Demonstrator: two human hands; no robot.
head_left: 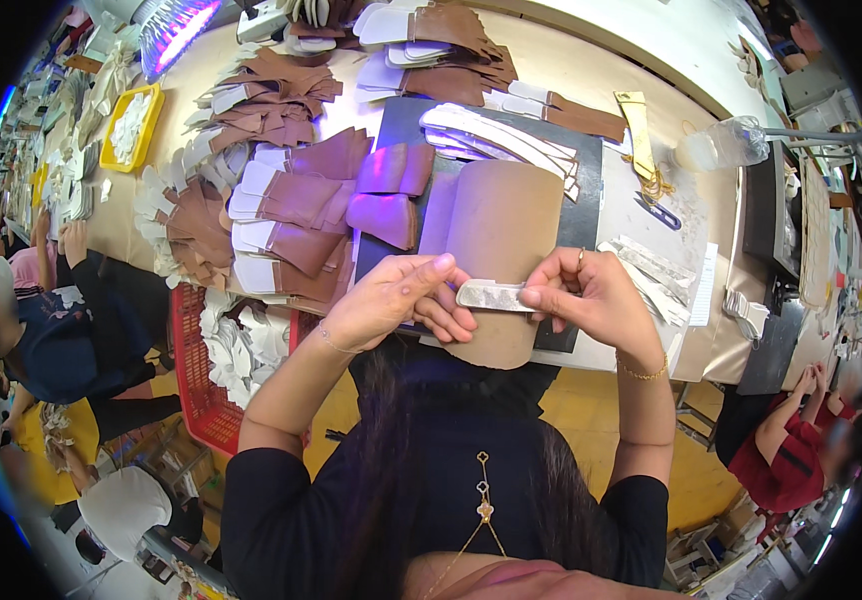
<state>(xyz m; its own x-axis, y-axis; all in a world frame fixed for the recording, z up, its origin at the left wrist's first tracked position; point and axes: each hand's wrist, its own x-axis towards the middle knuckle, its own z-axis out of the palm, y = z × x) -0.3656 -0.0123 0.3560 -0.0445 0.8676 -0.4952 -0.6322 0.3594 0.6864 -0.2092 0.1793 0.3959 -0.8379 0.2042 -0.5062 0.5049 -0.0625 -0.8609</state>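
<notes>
The right hand (591,300) pinches the right end of a pale strip (491,297), thumb on top and the finger behind mostly hidden. The left hand (391,300) has its fingers curled against the strip's left end, with the thumb lifted clear; whether those fingers also clamp it, I cannot tell. The strip spans the gap between the 2 hands, over the near part of a brown drum (506,220); whether it touches the drum is unclear.

The strip is probably very light, thin and bendable. Its grey upper face has a sheen, so it may be slick or tacky. I judge the 2 ends the best places to hold, with a light pinch that won't crease the middle.

Just left of the drum sit brown pieces (391,195) under purple light; farther left of it, brown-and-white stacks (296,205). Beyond the drum lie curved white strips (501,140). To its right are loose scraps (651,285), with snips (659,210) farther back and a clear bottle (726,145) beyond them. A red basket (191,370) of white pieces (241,340) stands low and to the left of the drum.

No brand or label can be read on the strip or drum. A paper sheet (703,285) well right of the drum may carry fine marks, too small to make out.
</notes>
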